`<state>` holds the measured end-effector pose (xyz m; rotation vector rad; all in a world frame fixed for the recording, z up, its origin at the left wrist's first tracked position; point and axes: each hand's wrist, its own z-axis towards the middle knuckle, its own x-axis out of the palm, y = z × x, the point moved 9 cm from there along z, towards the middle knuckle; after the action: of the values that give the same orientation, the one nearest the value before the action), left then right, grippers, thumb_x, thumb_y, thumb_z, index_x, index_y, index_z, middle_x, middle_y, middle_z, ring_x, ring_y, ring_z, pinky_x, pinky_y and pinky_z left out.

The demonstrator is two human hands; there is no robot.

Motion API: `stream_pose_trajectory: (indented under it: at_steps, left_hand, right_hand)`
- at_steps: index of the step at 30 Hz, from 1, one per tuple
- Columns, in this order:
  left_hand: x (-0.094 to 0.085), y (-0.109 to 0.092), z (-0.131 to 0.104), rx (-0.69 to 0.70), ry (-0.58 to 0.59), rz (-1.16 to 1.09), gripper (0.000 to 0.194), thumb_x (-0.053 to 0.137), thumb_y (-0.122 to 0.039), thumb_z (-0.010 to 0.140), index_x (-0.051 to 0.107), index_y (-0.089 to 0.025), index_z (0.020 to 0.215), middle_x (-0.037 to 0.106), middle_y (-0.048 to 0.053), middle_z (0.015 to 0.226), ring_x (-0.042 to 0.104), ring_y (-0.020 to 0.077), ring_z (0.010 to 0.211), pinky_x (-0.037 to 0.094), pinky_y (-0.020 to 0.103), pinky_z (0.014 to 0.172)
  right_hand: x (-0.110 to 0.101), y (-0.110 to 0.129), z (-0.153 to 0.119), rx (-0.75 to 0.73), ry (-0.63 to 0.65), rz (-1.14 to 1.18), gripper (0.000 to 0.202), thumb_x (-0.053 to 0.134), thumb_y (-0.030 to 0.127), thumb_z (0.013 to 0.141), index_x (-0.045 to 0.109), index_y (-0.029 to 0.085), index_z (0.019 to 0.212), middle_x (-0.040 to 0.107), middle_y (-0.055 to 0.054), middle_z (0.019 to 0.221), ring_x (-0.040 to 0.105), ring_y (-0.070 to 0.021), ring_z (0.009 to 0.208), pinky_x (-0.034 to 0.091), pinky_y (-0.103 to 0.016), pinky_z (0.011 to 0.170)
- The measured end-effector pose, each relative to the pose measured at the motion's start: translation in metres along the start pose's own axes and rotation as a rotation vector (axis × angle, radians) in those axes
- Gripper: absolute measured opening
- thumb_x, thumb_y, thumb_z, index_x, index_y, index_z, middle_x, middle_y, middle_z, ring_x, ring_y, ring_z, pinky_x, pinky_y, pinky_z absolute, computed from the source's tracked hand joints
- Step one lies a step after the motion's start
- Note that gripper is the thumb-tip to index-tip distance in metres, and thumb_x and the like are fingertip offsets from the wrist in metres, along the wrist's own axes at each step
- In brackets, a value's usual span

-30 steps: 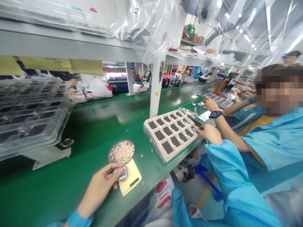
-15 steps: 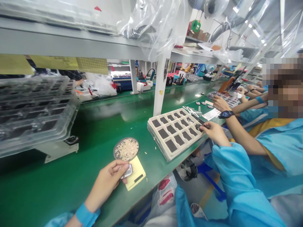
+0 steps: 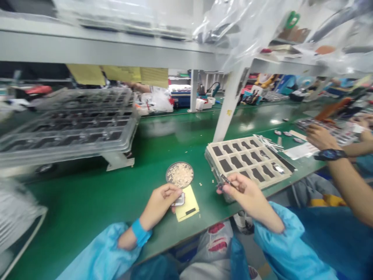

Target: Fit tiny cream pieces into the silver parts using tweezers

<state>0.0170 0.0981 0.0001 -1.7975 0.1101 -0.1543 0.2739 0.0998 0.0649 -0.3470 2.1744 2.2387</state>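
Note:
My left hand (image 3: 159, 202) pinches a small flat part with a silvery face and dark rim (image 3: 179, 199) between thumb and fingers. It is above a yellow paper pad (image 3: 189, 200) bearing a short black strip. Just behind the pad is a round dish (image 3: 180, 174) of small pale pieces. My right hand (image 3: 244, 192) is closed on slim black tweezers (image 3: 225, 179) with white marks. A small dark part (image 3: 220, 189) shows at its fingertips, too blurred to name. This hand is at the near left edge of a cream tray (image 3: 233, 168) with dark-lined compartments, a few holding parts.
Stacked clear trays (image 3: 96, 144) stand on a raised support at left. A white post (image 3: 229, 111) rises behind the cream tray. White strips (image 3: 269, 143) and a paper sheet (image 3: 301, 151) lie beyond it. At right, a co-worker's hand (image 3: 322, 137) reaches over the bench.
My right hand has moved left from the cream tray's right side to its near left edge, carrying a small dark part. The left hand keeps its part. The view has turned left.

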Motion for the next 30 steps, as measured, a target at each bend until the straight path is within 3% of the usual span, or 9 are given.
stream_pose_trajectory:
  at_steps: [4,6,9,12,15,18,21,24,30]
  left_hand:
    - [-0.007,-0.003,0.0,0.025,-0.003,-0.06,0.042,0.07,-0.051,0.083,0.07,-0.011,0.097,0.068,0.005,0.068,0.059,0.0115,0.05,0.03,0.018,0.041]
    - [-0.008,-0.008,0.0,0.072,0.02,-0.096,0.041,0.067,-0.046,0.086,0.071,-0.01,0.106,0.07,0.007,0.074,0.061,0.0121,0.055,0.032,0.019,0.043]
    - [-0.009,-0.012,-0.001,0.12,0.039,-0.127,0.042,0.07,-0.034,0.082,0.07,-0.01,0.116,0.075,0.011,0.092,0.065,0.014,0.066,0.038,0.019,0.048]
    - [-0.007,-0.009,0.0,0.164,0.047,-0.114,0.049,0.072,-0.02,0.074,0.068,-0.012,0.122,0.073,0.014,0.113,0.069,0.0208,0.092,0.048,0.022,0.063]
    - [-0.004,-0.006,0.0,0.208,0.059,-0.059,0.055,0.071,-0.014,0.073,0.066,-0.013,0.127,0.07,0.015,0.121,0.067,0.0242,0.104,0.052,0.028,0.08]
    - [-0.004,-0.006,-0.002,0.228,0.043,0.075,0.055,0.071,-0.018,0.076,0.064,-0.013,0.13,0.071,0.014,0.115,0.066,0.0181,0.083,0.049,0.025,0.068]
    - [-0.005,-0.009,-0.004,0.239,0.004,0.224,0.055,0.074,-0.026,0.078,0.065,-0.014,0.13,0.071,0.008,0.094,0.049,0.0103,0.059,0.038,0.022,0.054]
    - [-0.006,-0.009,-0.004,0.231,-0.027,0.285,0.053,0.074,-0.032,0.079,0.066,-0.016,0.129,0.064,0.002,0.078,0.039,0.0096,0.054,0.032,0.022,0.052]
    - [-0.006,-0.008,-0.005,0.245,-0.063,0.358,0.046,0.071,-0.034,0.083,0.069,-0.019,0.126,0.055,-0.002,0.065,0.035,0.011,0.053,0.028,0.023,0.05]
  right_hand:
    - [0.074,-0.018,0.001,0.029,0.14,0.146,0.028,0.078,0.044,0.081,0.065,0.02,0.084,0.073,-0.002,0.071,0.07,-0.0187,0.067,0.055,-0.03,0.066]
    - [0.095,-0.028,0.007,0.033,0.148,0.191,0.028,0.078,0.045,0.081,0.068,0.019,0.083,0.072,-0.002,0.069,0.068,-0.0177,0.064,0.055,-0.029,0.064]
    - [0.116,-0.039,0.015,0.025,0.178,0.256,0.029,0.077,0.045,0.083,0.072,0.019,0.095,0.076,-0.005,0.085,0.072,-0.0212,0.08,0.058,-0.033,0.077]
    - [0.122,-0.044,0.02,-0.015,0.147,0.293,0.033,0.078,0.042,0.083,0.068,0.021,0.106,0.075,-0.005,0.095,0.072,-0.0225,0.095,0.056,-0.035,0.09]
    - [0.121,-0.049,0.022,-0.015,0.087,0.313,0.037,0.079,0.041,0.082,0.059,0.024,0.107,0.073,-0.001,0.086,0.072,-0.0209,0.085,0.057,-0.032,0.079]
    - [0.121,-0.053,0.024,-0.003,0.068,0.317,0.038,0.079,0.042,0.081,0.053,0.024,0.102,0.072,-0.001,0.083,0.071,-0.0196,0.079,0.054,-0.028,0.07]
    - [0.121,-0.055,0.026,0.016,0.07,0.33,0.039,0.08,0.043,0.08,0.051,0.024,0.098,0.072,0.0,0.081,0.07,-0.0186,0.076,0.053,-0.027,0.068]
    - [0.121,-0.056,0.027,0.053,0.061,0.343,0.043,0.082,0.046,0.076,0.051,0.024,0.096,0.072,0.0,0.08,0.07,-0.0194,0.076,0.054,-0.028,0.068]
    - [0.119,-0.059,0.027,0.084,0.055,0.347,0.045,0.084,0.048,0.074,0.052,0.023,0.094,0.072,-0.001,0.079,0.071,-0.0203,0.076,0.055,-0.03,0.069]
